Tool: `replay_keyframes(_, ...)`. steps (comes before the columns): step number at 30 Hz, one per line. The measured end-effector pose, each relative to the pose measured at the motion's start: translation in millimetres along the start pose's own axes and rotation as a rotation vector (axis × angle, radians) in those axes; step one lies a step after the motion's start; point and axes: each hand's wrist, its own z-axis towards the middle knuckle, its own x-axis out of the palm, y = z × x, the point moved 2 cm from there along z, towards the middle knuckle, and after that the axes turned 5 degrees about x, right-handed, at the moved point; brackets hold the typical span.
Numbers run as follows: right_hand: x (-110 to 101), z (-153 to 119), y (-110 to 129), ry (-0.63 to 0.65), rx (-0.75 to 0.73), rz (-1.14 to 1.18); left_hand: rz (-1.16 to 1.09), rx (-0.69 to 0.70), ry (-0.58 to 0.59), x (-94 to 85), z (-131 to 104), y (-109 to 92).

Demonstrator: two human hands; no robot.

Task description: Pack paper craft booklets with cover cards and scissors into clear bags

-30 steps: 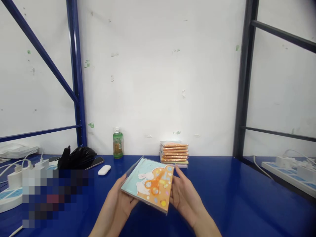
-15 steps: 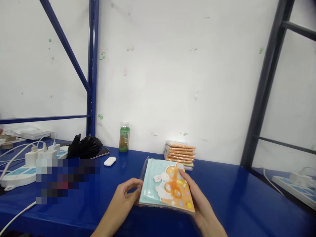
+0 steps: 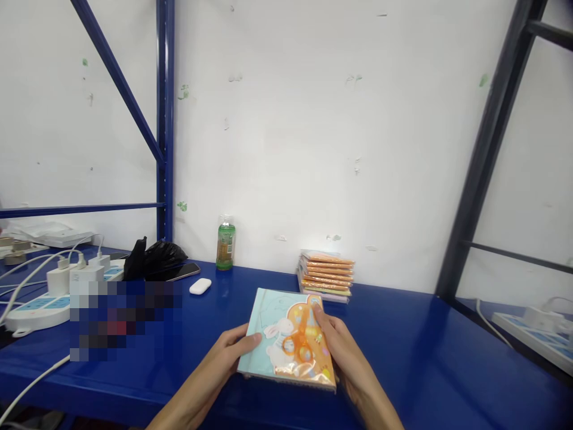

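Observation:
A square booklet (image 3: 255, 358) in clear plastic wrap shows a white rabbit on light blue and orange, with orange scissors (image 3: 299, 346) lying on its cover. My left hand (image 3: 228, 352) grips its left edge, thumb on top and fingers underneath. At the right edge, my right hand (image 3: 342, 346) is closed on it too, its thumb near the upper right corner. The booklet is tilted over the front part of the blue table. Behind it, near the wall, stands a stack of similar wrapped booklets (image 3: 326, 275).
On the blue table (image 3: 403, 340) are a green-labelled bottle (image 3: 225, 245), a white earphone case (image 3: 200, 286), a phone (image 3: 179, 273) and a black plastic bag (image 3: 161, 257). Power strips with chargers (image 3: 45, 310) and cables lie at the left. Dark posts rise on both sides.
The booklet has shifted left and lies flatter in my hands. My left thumb has moved onto its cover, and the loose wrap at its left edge no longer sticks out.

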Motion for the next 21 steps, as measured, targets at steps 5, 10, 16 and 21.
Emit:
replay_keyframes(5,-2.6,-1.6,1.3,0.013,-0.017,-0.101,0.044,-0.001,0.027,-0.6,-4.9,-10.2)
replay_keyframes(10,-2.9,-0.7,2.0,-0.042,-0.036,-0.142,0.009,-0.043,0.076,0.9,-6.5,-16.9)
replay_keyframes(16,-26.3,-2.8,17.9,-0.211,-0.048,-0.212,0.071,0.001,-0.104,-19.7,-3.4,-23.2)
replay_keyframes(21,-94.8,-7.4,34.8,-0.444,-0.119,-0.462,0.488,-0.015,-0.088,-50.9,10.1,-27.7)
